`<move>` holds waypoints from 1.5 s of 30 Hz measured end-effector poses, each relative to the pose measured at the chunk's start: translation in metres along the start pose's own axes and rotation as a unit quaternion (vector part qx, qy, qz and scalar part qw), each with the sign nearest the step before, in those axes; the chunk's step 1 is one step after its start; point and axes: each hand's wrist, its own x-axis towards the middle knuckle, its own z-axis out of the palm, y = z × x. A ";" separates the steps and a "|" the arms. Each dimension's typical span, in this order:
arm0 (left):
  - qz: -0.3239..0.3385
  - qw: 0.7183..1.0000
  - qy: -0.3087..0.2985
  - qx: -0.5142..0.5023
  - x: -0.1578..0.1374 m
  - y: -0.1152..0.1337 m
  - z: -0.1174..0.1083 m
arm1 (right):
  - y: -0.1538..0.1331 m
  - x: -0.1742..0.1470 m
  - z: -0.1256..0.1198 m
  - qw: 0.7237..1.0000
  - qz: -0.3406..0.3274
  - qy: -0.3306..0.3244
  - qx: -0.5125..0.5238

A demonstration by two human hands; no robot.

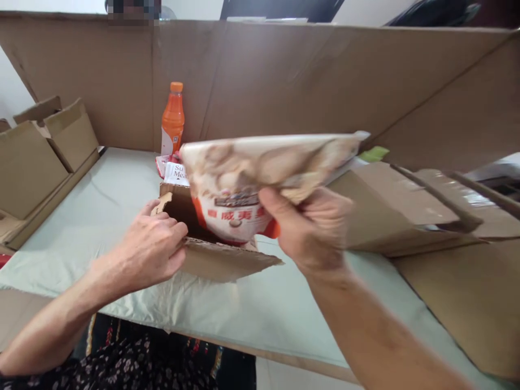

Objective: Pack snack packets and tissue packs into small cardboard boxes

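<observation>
While the left hand (156, 238) grips the box (227, 261), the right hand (312, 230) holds a bag (231, 184) at its mouth

Curled over the near-left edge of the open box, left of centre in the frame, the left hand's fingers are closed on the cardboard. Right of centre, the other hand pinches the bag's side, thumb across its printed front. The bag spans the middle of the frame, slightly blurred, its lower end down at the opening and its broad top well above the rim.

As far as can be judged, the work is midway: the box is open and steadied and the bag is lifted, but it is neither fully inside nor clear of the box, nor released. Whether it is going in or coming out, I cannot tell.

Just behind the box sit a white packet (175, 174) and a red packet (161, 165), with an orange bottle (173, 122) upright above them. Farther out, cardboard boxes (32, 162) stand at far left, and more cartons (374, 211) at right.
</observation>
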 end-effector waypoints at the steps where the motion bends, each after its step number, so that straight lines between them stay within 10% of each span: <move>1: -0.005 1.000 -0.007 0.014 0.000 0.000 -0.002 | 0.001 0.000 0.002 1.000 0.000 -0.030 -0.008; 6: -0.036 0.998 -0.016 0.056 0.000 0.004 -0.007 | -0.009 0.008 -0.002 0.978 -0.017 -0.195 -0.067; 17: -0.107 0.991 -0.027 0.073 0.005 0.011 -0.003 | -0.023 0.020 -0.009 0.944 -0.110 -0.272 -0.154; 30: 0.003 1.000 -0.013 -0.014 -0.002 -0.001 0.003 | -0.001 0.021 0.045 0.786 -0.014 -0.605 -0.131; 37: 0.033 0.999 -0.011 -0.038 0.000 -0.008 0.003 | -0.012 0.021 0.016 0.842 -0.047 -0.531 -0.079; 41: 0.061 0.995 0.020 -0.080 -0.006 -0.010 0.003 | -0.015 0.031 -0.019 0.964 -0.070 -0.257 -0.015; 45: 0.064 0.992 -0.002 -0.112 -0.018 -0.010 -0.001 | 0.016 0.047 -0.030 0.998 -0.009 -0.062 0.031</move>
